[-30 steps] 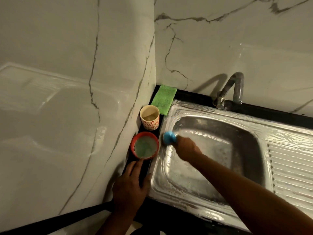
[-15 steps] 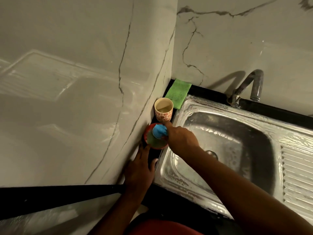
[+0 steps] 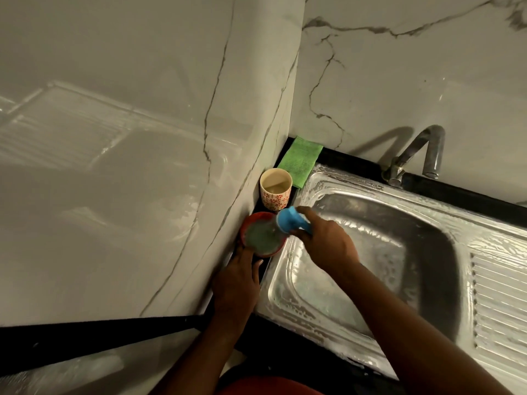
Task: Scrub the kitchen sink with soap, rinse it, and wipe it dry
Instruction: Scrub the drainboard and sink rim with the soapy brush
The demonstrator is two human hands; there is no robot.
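- Here, nearest to us, the left hand (image 3: 236,283) reaches to the red bowl (image 3: 262,235). Its fingers look mostly straight and touch the bowl's near side. I think it is there to stop the bowl sliding.
- Just to the right, the right hand (image 3: 325,246) is wrapped around a blue scrubber (image 3: 291,220). One finger is stretched out along the top. The scrubber's head is at the bowl's right rim, above the green soapy water.
- The two hands are near each other but do not touch.
- The sink (image 3: 385,240) is just right of the bowl and fills the right side. Its rim and walls look wet, with bits of foam. So I think the scrubbing is partly done and this is a dip for more soap.
- The bowl sits on a thin strip of counter (image 3: 350,164) between the wall (image 3: 142,195) and the sink. A hard push with the scrubber could tip it and spill the soap.
- Just past the bowl stands a cup (image 3: 276,192) with some liquid in it. A bump from the scrubber could knock it over.
- Farther back, a green cloth (image 3: 301,161) lies in the corner. Splashes could soak it, and a wet cloth dries badly.
- Farthest, the tap (image 3: 422,152) is at the back wall. I see no water running.
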